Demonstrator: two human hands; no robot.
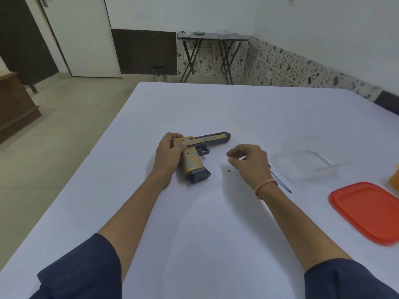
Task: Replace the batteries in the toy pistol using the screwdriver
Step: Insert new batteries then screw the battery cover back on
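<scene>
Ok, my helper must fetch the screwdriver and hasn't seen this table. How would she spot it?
On the white table, look right of the toy pistol, under the right hand. The screwdriver is the thin dark shaft lying between that wrist and the clear container.

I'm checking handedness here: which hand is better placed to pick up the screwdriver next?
Right. The right hand hovers directly over the screwdriver, which lies on the table beneath its wrist. The left hand is busy steadying the pistol at its rear end.
</scene>
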